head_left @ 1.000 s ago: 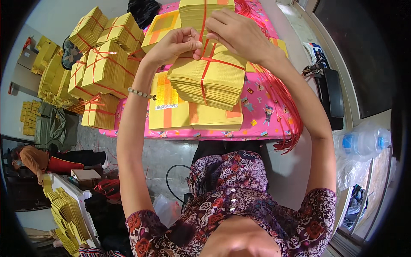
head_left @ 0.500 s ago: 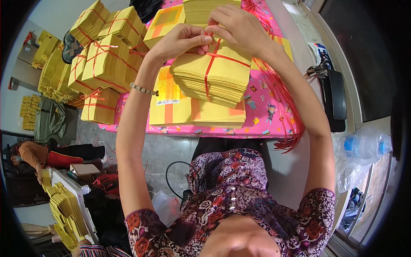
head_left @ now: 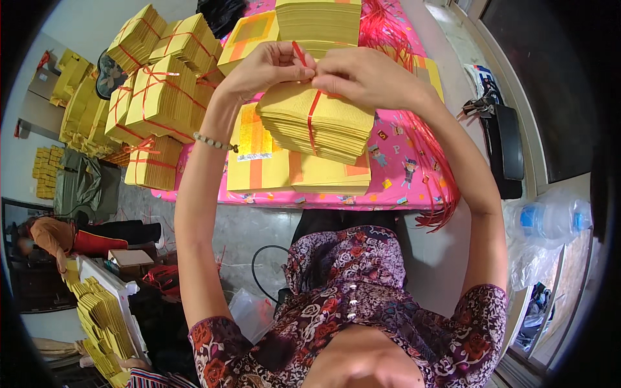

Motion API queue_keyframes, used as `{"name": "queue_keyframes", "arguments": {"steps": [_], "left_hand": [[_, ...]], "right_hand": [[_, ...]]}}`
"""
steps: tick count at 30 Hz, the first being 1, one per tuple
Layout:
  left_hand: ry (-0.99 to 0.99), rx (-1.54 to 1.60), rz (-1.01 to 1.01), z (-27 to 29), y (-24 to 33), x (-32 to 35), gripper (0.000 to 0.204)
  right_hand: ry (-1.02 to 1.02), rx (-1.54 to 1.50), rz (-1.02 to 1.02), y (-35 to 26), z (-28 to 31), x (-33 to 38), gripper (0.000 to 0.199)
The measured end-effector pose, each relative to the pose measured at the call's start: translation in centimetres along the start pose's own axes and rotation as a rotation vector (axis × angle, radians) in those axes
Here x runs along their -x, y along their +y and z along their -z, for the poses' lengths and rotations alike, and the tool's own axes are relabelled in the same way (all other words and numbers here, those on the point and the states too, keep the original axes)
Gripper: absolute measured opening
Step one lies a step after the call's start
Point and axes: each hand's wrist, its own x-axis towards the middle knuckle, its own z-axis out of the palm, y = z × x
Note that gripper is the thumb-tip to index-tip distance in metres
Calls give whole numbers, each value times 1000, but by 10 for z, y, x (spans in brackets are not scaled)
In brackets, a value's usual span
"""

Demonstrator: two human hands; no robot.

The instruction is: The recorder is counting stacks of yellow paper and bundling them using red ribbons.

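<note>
A thick stack of yellow paper (head_left: 317,132) sits in front of me, tilted on flat yellow paper bundles, with a red ribbon (head_left: 312,115) running over its top and down its near side. Just above the stack's top, my left hand (head_left: 275,66) pinches the ribbon, and a short red end sticks up from its fingers. Against it, my right hand (head_left: 359,74) has its fingers curled closed on the ribbon at the same spot. The two hands touch or nearly touch. Between the fingers the knot area is mostly hidden.
Several tied yellow paper stacks (head_left: 158,97) are piled on the left. Loose red ribbons (head_left: 430,168) hang over the right side of the pink patterned table (head_left: 394,184). Another yellow stack (head_left: 317,22) stands behind my hands. At far left, a person (head_left: 58,236) bends over more yellow paper.
Both hands have come lower and nearer me, the right one most, now covering the ribbon crossing on the stack. A red ribbon end now stands up from the left fingers.
</note>
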Motion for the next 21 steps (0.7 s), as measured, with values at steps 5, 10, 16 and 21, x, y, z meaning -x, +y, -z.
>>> {"name": "queue_keyframes", "arguments": {"steps": [5,10,16,21], "left_hand": [[76,-179,-60,-13,9,4,5],[245,-741,-208,-31,18,9,8],[479,-713,-349,-50,10,7,10],[634,-644,-363,-50,-3,12,13]], "right_hand": [[67,-135,-166,20,-13,-4,24],[59,-163,-147,23,-14,-8,24],[89,-297,-237,37,-20,-10,20],[164,-380,-206,36,-23,-15,18]]}}
